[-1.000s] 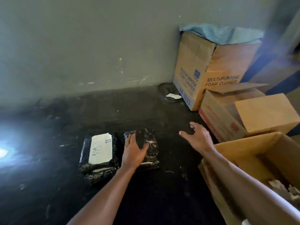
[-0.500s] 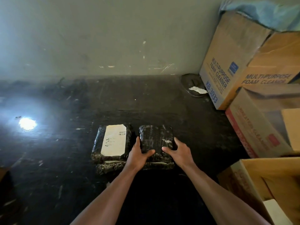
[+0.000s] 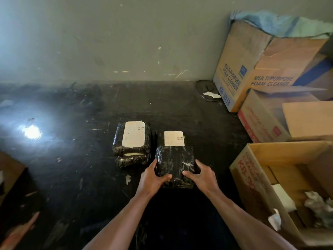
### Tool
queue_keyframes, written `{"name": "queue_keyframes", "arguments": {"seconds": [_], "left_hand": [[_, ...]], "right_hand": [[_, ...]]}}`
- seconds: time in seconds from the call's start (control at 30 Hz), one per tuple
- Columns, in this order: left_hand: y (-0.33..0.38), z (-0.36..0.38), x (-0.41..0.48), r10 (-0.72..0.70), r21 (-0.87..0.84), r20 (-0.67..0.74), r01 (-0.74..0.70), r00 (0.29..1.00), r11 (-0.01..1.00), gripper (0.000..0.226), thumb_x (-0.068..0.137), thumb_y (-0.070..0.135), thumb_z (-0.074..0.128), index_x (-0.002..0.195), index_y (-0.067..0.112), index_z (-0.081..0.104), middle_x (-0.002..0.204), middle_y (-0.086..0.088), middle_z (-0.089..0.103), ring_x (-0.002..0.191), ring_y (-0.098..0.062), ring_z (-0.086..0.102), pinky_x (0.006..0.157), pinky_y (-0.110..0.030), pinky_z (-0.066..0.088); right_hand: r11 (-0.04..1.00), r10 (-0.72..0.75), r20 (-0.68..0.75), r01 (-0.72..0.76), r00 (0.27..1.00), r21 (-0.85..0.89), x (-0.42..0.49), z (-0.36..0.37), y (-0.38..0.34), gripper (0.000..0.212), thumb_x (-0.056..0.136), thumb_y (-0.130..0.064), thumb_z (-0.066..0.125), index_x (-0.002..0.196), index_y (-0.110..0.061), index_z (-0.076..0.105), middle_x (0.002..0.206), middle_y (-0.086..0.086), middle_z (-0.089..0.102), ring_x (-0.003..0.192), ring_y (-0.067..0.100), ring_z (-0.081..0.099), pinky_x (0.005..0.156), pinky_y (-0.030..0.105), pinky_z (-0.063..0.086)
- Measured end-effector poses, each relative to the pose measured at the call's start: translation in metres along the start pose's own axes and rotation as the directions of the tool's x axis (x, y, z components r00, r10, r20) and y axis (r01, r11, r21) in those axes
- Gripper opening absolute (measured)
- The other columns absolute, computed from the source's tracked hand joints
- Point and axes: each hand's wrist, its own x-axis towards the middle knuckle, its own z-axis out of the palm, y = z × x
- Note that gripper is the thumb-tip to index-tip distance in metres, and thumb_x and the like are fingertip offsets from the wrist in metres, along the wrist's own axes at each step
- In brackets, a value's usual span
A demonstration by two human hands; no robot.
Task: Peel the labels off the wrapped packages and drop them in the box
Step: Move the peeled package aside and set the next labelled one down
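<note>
A black wrapped package (image 3: 174, 163) with no label on its top face is gripped between my left hand (image 3: 153, 178) and my right hand (image 3: 202, 176). It is lifted toward me. Behind it on the dark floor lies another black package with a white label (image 3: 174, 138). To its left a stack of two black packages (image 3: 132, 154) carries a white label (image 3: 133, 134) on top. At the right stands the open cardboard box (image 3: 252, 170) with crumpled white labels (image 3: 317, 202) inside.
Two more cardboard boxes stand at the right against the grey wall: a tall foam-cleaner box (image 3: 239, 69) with blue cloth on top and a lower one (image 3: 266, 120). A round dark dish (image 3: 207, 90) lies by the wall. A cardboard corner (image 3: 9, 170) shows at the left.
My right hand came from beside the box to the unlabelled package. Both hands then lifted it toward me, uncovering a labelled package underneath.
</note>
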Motion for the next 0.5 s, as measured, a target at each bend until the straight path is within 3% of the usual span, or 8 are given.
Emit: {"name": "queue_keyframes", "arguments": {"seconds": [0.1,0.23,0.33,0.5], "left_hand": [[-0.018,0.008,-0.033,-0.016,-0.007,0.026,0.016,1.0,1.0,0.087,0.075,0.037,0.084,0.148,0.026,0.038,0.124,0.016,0.058,0.118,-0.004,0.051,0.101,-0.024,0.039],[-0.046,0.023,-0.065,-0.073,-0.011,0.054,0.074,0.996,0.997,0.086,0.074,0.039,0.083,0.147,0.028,0.039,0.125,0.016,0.062,0.114,-0.002,0.057,0.099,-0.022,0.044],[-0.058,0.031,-0.079,-0.102,-0.008,0.078,0.102,0.992,0.995,0.08,0.077,0.039,0.081,0.145,0.033,0.04,0.124,0.015,0.064,0.114,-0.003,0.058,0.092,-0.017,0.042],[-0.063,0.033,-0.082,-0.112,0.028,0.078,0.11,0.991,0.994,0.077,0.083,0.033,0.077,0.147,0.033,0.035,0.129,0.015,0.058,0.126,-0.008,0.052,0.101,-0.022,0.041]], "right_hand": [[0.999,0.024,-0.006,-0.024,1.0,0.02,-0.032,0.013,0.019,0.08,0.078,-0.042,0.081,0.143,-0.007,0.048,0.136,0.001,0.06,0.13,0.017,0.052,0.098,0.019,0.036],[0.995,0.096,0.031,-0.096,0.995,0.011,-0.058,0.034,0.045,0.095,0.078,-0.052,0.078,0.153,-0.012,0.035,0.152,0.005,0.046,0.14,0.02,0.042,0.11,0.029,0.034],[0.993,0.113,0.048,-0.111,0.992,-0.041,-0.069,0.044,0.055,0.086,0.086,-0.047,0.072,0.154,-0.015,0.032,0.153,0.007,0.043,0.141,0.023,0.04,0.11,0.031,0.033],[0.991,0.123,0.073,-0.118,0.99,-0.07,-0.068,0.046,0.062,0.078,0.089,-0.042,0.069,0.154,-0.018,0.033,0.153,0.006,0.043,0.141,0.022,0.04,0.114,0.035,0.033]]}}
